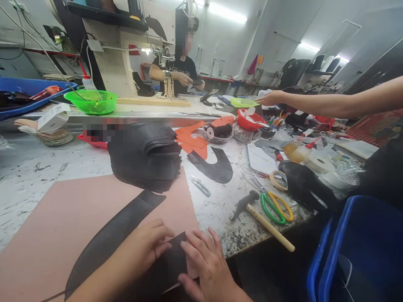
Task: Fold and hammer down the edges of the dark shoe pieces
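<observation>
A black leather-like piece [174, 261] lies at the near edge of a pink board, between my two hands. My left hand [153, 241] has its fingers curled and closed on the left side of this piece. My right hand [208, 262] rests over the piece's right edge, fingers stretched out and thumb apart. A long curved black strip [105, 239] lies on the pink board [63, 209], partly behind my left forearm. Beyond it sits a stack of black cut pieces [138, 159]. The lower part of the piece between my hands is dark and hard to make out.
Right of the board lie thread snips [200, 186], a U-shaped black piece [217, 170], a hammer [267, 226] and scissors [277, 207]. Blue bins [355, 251] stand lower right. A co-worker's arm [327, 102] reaches toward a green basket [244, 102]; another person [179, 69] sits behind a sewing machine [115, 63].
</observation>
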A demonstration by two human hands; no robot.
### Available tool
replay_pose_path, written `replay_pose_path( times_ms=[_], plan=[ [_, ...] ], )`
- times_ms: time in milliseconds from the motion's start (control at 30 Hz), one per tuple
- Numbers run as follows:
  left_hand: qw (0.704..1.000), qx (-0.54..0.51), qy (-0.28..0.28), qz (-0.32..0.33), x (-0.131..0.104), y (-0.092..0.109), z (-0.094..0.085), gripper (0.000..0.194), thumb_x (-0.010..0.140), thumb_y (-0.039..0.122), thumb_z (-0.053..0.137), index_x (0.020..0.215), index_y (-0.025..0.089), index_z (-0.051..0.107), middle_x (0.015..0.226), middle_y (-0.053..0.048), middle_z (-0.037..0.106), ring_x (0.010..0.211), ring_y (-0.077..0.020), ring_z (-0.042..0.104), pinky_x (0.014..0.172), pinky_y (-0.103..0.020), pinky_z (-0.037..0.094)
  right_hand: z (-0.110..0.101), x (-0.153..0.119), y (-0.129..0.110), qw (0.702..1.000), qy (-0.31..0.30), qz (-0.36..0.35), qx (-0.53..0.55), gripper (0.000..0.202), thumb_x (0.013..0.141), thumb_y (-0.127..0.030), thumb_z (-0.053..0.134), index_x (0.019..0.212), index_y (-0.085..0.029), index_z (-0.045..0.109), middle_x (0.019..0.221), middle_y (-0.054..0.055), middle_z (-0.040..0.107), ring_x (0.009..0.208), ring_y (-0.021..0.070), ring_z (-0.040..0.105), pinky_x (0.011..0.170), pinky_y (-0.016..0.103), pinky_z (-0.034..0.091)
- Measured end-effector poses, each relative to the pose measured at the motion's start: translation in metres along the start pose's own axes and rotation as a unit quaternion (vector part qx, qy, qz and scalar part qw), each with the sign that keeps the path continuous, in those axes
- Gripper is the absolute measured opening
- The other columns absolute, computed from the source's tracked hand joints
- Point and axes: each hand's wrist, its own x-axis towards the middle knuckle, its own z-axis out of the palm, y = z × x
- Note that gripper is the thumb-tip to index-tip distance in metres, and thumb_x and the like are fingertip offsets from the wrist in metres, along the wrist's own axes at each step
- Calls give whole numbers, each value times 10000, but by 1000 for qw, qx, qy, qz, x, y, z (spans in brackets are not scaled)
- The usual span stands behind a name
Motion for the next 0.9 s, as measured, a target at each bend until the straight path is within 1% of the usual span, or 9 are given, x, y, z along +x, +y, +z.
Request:
replay_pose_path(
  times_ms=[67, 133, 267, 333, 433, 567, 700, 800, 900],
  plan=[
    [999, -12, -3, 29, -9, -8, -6, 205, 842, 185, 475, 917, 259, 651, 792, 11, 592, 730, -105, 589, 659, -164, 426, -2, 2, 0, 1000, -6, 7, 6, 457, 825, -395, 530, 1225, -176, 493, 1195, 66, 608, 1124, 234, 491, 1085, 420, 158],
    [999, -5, 0, 48, -17, -14, -7, 240, 867, 191, 440, 934, 272, 657, 777, 10, 583, 702, -93, 584, 629, -150, 415, -3, 4, -1, 1000, -11, 11, 8, 459, 854, -400, 502, 1248, -164, 477, 1169, 64, 619, 1105, 226, 497, 1084, 411, 144],
    [995, 40, 28, 90, -25, -18, 0, 296, 912, 206, 365, 957, 258, 652, 735, -1, 547, 646, -93, 550, 585, -161, 394, -7, 10, -4, 999, -29, 24, 3, 431, 889, -402, 460, 1260, -184, 487, 1136, 53, 629, 1059, 223, 506, 1071, 431, 148],
    [992, 61, 28, 104, -25, -18, 3, 297, 915, 198, 362, 972, 249, 649, 720, -2, 531, 624, -96, 533, 567, -168, 382, -9, 12, -6, 999, -38, 30, -2, 413, 894, -406, 456, 1249, -202, 510, 1128, 50, 629, 1039, 224, 509, 1065, 445, 155],
    [990, 81, 25, 108, -25, -18, 6, 286, 907, 168, 381, 980, 245, 646, 715, 0, 517, 618, -96, 517, 568, -172, 373, -12, 16, -10, 998, -45, 33, -13, 394, 896, -419, 456, 1234, -233, 534, 1105, 43, 628, 1014, 226, 508, 1058, 462, 162],
    [986, 116, 42, 111, -26, -17, 9, 312, 893, 128, 354, 959, 231, 641, 717, -6, 502, 605, -106, 489, 550, -189, 353, -14, 21, -14, 997, -55, 33, -32, 357, 895, -423, 465, 1187, -246, 568, 1078, 50, 619, 1013, 233, 507, 1050, 479, 182],
    [977, 185, 16, 103, -28, -11, 5, 350, 851, 86, 320, 915, 215, 639, 691, -14, 485, 560, -131, 456, 500, -230, 304, -11, 25, -19, 999, -38, 27, -17, 345, 889, -397, 477, 1132, -178, 589, 1059, 69, 626, 1005, 224, 511, 1007, 398, 300],
    [972, 209, -5, 104, -26, -7, 0, 306, 854, 114, 355, 903, 219, 639, 686, -13, 483, 567, -141, 456, 507, -241, 305, -6, 26, -22, 998, -54, 19, -11, 353, 870, -401, 508, 1129, -176, 589, 1008, 62, 642, 940, 225, 532, 945, 388, 369],
    [981, 176, -18, 83, -21, -1, -3, 227, 878, 184, 408, 830, 201, 629, 752, -20, 511, 642, -142, 499, 565, -236, 360, -4, 27, -26, 998, -54, 5, -21, 332, 870, -372, 518, 1124, -174, 594, 1037, 70, 644, 974, 239, 534, 968, 408, 363]
  ],
)
